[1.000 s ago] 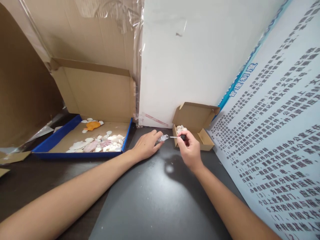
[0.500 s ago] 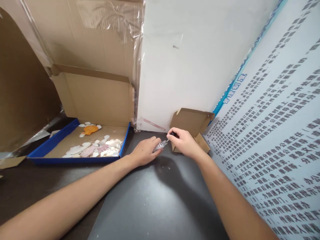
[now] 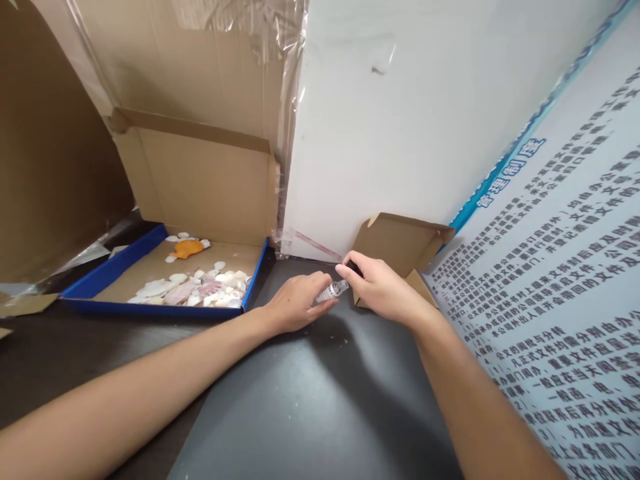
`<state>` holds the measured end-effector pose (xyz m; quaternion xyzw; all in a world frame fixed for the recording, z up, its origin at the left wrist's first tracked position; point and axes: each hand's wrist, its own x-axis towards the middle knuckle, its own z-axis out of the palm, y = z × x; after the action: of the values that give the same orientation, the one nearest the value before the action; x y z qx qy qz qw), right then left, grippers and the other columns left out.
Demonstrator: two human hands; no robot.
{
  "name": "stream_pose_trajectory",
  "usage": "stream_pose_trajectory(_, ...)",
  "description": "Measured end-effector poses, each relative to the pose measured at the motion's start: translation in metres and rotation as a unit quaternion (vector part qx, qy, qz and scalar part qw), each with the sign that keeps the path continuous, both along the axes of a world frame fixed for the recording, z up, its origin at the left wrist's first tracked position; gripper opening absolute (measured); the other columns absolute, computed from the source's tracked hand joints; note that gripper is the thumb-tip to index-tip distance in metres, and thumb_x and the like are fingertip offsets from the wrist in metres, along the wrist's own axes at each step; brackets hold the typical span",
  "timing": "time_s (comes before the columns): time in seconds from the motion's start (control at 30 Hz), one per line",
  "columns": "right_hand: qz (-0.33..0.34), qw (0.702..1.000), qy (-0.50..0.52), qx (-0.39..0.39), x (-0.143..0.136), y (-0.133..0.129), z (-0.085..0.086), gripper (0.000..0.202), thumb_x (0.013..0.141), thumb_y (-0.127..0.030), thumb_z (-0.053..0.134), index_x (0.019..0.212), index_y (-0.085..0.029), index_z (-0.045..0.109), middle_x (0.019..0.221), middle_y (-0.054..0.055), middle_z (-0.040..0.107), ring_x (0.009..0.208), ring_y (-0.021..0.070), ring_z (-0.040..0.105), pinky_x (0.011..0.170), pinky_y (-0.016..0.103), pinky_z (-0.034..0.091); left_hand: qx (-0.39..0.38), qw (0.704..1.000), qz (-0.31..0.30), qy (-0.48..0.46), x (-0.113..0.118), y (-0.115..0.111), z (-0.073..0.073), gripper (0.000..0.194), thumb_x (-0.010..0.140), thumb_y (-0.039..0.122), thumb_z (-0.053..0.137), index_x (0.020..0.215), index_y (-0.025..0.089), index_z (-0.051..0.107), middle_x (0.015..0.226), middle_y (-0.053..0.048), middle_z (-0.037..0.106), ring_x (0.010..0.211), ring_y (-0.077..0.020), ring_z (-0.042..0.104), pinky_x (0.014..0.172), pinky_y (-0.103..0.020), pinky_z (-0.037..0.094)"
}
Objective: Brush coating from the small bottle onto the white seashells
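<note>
A lettered poster (image 3: pixel 540 320) slants along the right, beside a dark tabletop (image 3: pixel 300 427). At left a blue box (image 3: pixel 160 308) sits open, a heap of white and pinkish shells (image 3: pixel 200 288) inside. A smaller brown box (image 3: pixel 400 240) stands open behind the right hand (image 3: pixel 385 288), whose thumb and fingers pinch a black cap (image 3: pixel 354 268). The left hand (image 3: pixel 293 303) holds a little bottle (image 3: pixel 331 292) between thumb and fingers, tilted toward the cap; whether the two touch, I can't tell.
</note>
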<state>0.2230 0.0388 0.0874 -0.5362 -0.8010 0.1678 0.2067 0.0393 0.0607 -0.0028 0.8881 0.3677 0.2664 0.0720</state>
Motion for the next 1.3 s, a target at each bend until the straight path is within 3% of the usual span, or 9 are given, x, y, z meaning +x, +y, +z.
stream_pose_trajectory(0.43,0.03,0.999,0.008,-0.012,-0.002,0.003,-0.003,0.037,0.098,-0.044,0.037,0.069,-0.021,0.042,0.067,-0.002,0.053,0.064,0.0155,0.05,0.06,0.028,0.034,-0.014,0.999,-0.029,-0.026,-0.002,-0.002,-0.001,0.028,0.096,0.048,0.038,0.091,0.021,0.048,0.089,-0.003,0.06,0.077,-0.0193,0.055,0.07,-0.03,0.04)
stream_pose_trajectory(0.83,0.007,0.996,0.081,0.024,0.01,0.003,0.005,0.035,0.097,-0.045,0.039,0.072,-0.022,0.047,0.062,-0.004,0.051,0.062,0.0157,0.05,0.061,0.027,0.036,-0.034,0.999,-0.036,-0.02,-0.003,-0.002,0.002,0.03,0.097,0.048,0.038,0.096,0.021,0.049,0.09,-0.002,0.055,0.076,-0.0178,0.052,0.07,-0.03,0.039)
stream_pose_trajectory(1.3,0.021,0.999,0.03,0.007,0.002,0.001,0.0,0.032,0.096,-0.046,0.041,0.077,-0.022,0.052,0.071,-0.001,0.058,0.069,0.0171,0.054,0.066,0.028,0.041,-0.014,0.996,-0.004,-0.083,-0.002,-0.002,-0.003,0.026,0.093,0.047,0.046,0.09,0.021,0.05,0.084,0.0,0.054,0.071,-0.0154,0.05,0.066,-0.028,0.038)
